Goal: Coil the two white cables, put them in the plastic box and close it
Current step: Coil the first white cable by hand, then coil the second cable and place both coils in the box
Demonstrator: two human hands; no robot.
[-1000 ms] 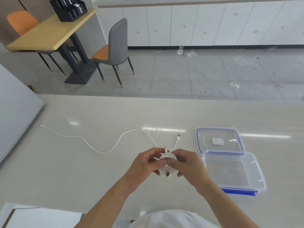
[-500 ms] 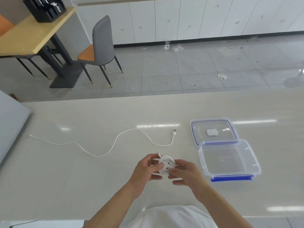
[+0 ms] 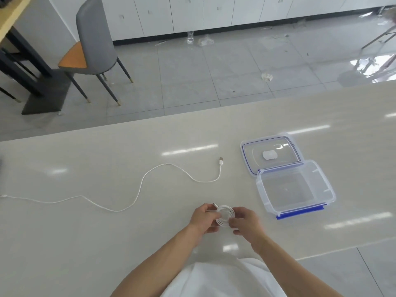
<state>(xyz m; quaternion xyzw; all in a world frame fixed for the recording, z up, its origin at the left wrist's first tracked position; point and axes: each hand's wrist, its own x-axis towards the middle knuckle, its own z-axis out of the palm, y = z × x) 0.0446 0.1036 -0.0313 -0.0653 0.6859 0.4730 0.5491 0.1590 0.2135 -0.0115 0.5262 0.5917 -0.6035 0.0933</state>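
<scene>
Both my hands hold one white cable wound into a small coil [image 3: 225, 215] just above the table's near side. My left hand [image 3: 204, 217] pinches its left edge and my right hand [image 3: 246, 221] pinches its right edge. The second white cable [image 3: 139, 189] lies uncoiled on the table to the left, snaking from the far left edge to its plug near the middle. The clear plastic box [image 3: 294, 189] with a blue clip stands open to the right of my hands. Its lid [image 3: 271, 154] lies flat just behind it.
The pale table [image 3: 107, 243] runs across the view. Beyond its far edge are a tiled floor with scraps, a grey and orange chair [image 3: 92, 43] and white cabinets. My white shirt [image 3: 220, 279] fills the bottom middle.
My hands have kept hold of the coil and tightened it into a neat ring, with the loose ends tucked in. The view has tilted and shifted; the long cable and box have not moved.
</scene>
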